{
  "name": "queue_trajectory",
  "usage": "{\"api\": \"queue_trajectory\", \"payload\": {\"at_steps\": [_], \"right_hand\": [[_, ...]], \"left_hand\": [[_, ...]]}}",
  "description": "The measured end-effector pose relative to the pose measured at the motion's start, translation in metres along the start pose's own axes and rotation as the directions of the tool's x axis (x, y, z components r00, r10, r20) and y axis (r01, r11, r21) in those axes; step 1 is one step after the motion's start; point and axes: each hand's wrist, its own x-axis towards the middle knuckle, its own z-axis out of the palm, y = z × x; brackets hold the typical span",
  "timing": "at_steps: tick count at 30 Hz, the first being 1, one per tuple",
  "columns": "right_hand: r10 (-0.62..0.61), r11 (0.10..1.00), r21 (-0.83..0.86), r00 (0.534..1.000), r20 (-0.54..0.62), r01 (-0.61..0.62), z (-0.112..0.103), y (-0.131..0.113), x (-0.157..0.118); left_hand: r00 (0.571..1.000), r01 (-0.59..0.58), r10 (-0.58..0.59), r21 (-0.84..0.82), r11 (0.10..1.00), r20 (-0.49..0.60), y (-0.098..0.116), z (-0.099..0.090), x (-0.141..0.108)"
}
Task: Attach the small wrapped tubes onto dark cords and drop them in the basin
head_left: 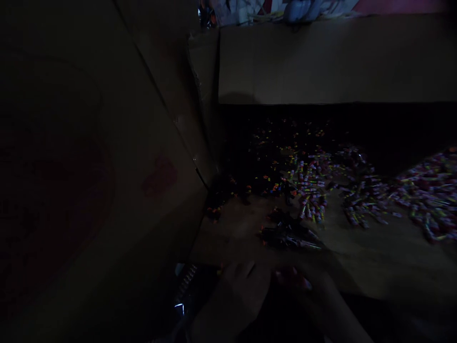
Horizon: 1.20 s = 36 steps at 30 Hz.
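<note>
The view is very dark. My left hand (246,286) is at the front edge of the wooden tabletop (235,233), its fingers curled; what they hold, if anything, is hidden. Close beside it, my right hand (317,286) is closed around some small red-and-white pieces (294,277). Just beyond both hands lies a small heap of dark pieces (289,236) with orange tips and pale, shiny rods. Further right, many small tube-like pieces (314,195) in white, red and yellow are spread over the wood.
A larger pile of the tube-like pieces (435,195) lies at the right. Dark pieces with orange and yellow specks (267,178) cover the back left. A cardboard panel (335,62) stands behind, and a large cardboard wall (157,119) closes off the left.
</note>
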Motion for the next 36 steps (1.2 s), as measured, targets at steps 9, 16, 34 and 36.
{"api": "queue_trajectory", "payload": {"at_steps": [9,16,34,36], "right_hand": [[-0.017,0.986,-0.165,0.978,-0.209,-0.018,-0.023,0.059,0.050],[-0.073,0.842,-0.539,0.985,-0.158,-0.025,0.000,0.071,0.117],[0.131,0.830,-0.494,0.951,-0.280,-0.259,-0.043,0.108,-0.070],[0.209,0.784,-0.480,0.895,-0.393,-0.394,-0.058,0.116,-0.098]], "left_hand": [[0.950,0.288,-0.298,0.111,0.951,0.087,-0.040,0.028,-0.018],[0.780,0.530,-0.586,0.268,0.805,0.220,-0.059,0.048,-0.042],[0.966,0.150,-0.033,-0.449,0.881,0.257,0.075,0.084,0.059],[0.979,-0.011,0.102,-0.457,0.890,0.175,0.106,0.086,0.080]]}}
